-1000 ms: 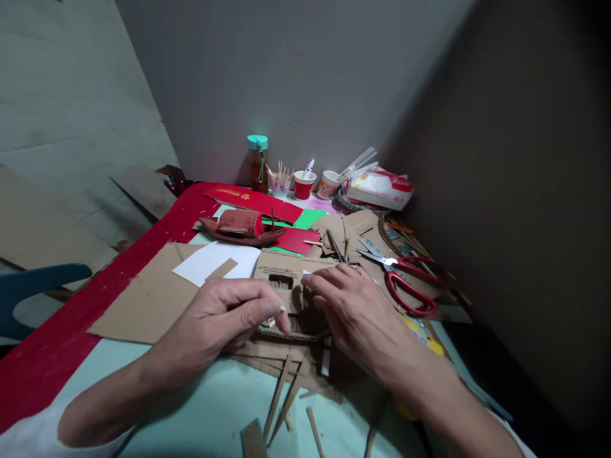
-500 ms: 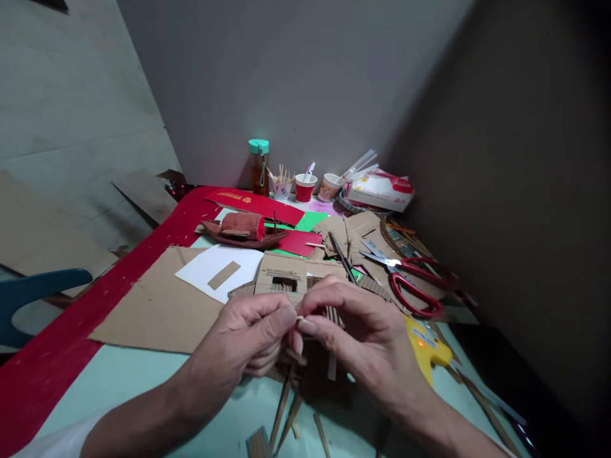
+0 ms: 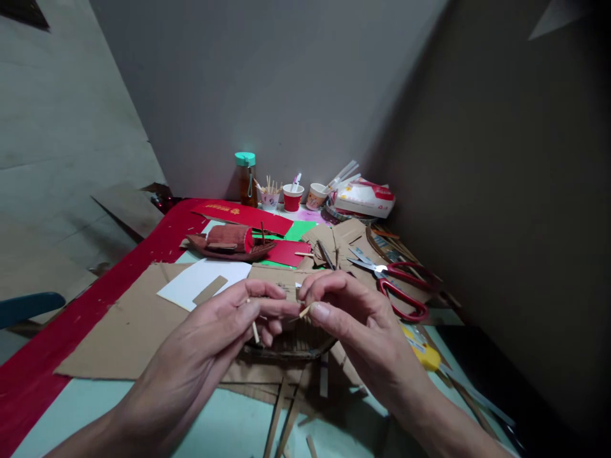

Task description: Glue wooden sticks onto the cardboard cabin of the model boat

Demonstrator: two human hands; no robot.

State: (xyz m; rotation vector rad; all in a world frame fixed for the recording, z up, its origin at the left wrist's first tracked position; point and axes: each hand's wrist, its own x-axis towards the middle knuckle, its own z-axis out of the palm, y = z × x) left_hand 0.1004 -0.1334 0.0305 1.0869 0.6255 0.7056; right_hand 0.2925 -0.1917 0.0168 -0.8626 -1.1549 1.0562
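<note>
Just above the cardboard model point(image 3: 308, 338) near the middle of the tabletop point(image 3: 214, 423), you have both hands at fine work. Your left hand point(image 3: 222, 331) is pinched at thumb and forefinger on a thin pale stick point(image 3: 255, 332) that slants downward, while its other fingers are loosely spread and reach across toward the right. Your right hand point(image 3: 358, 321) is curled, thumb against fingertips, gripping a short wooden piece point(image 3: 304, 312) close to the left fingertips; whether those touch it, you cannot tell from this angle. The model sits behind and below your fingers, largely hidden, though a raised panel shows at its back and a dark rim along its near edge. Judging by that, the main body stands put together, yet the job looks only partway through: both small bits are in your fingers rather than on the model, and loose cardboard strips point(image 3: 274, 416) lie in front of it. Beyond, the brown boat point(image 3: 233, 242) with its reddish canopy looks finished. To your right rest the red-handled scissors point(image 3: 380, 269) and a yellow tool point(image 3: 428, 357), neither in use; any joints within the model are out of sight.
</note>
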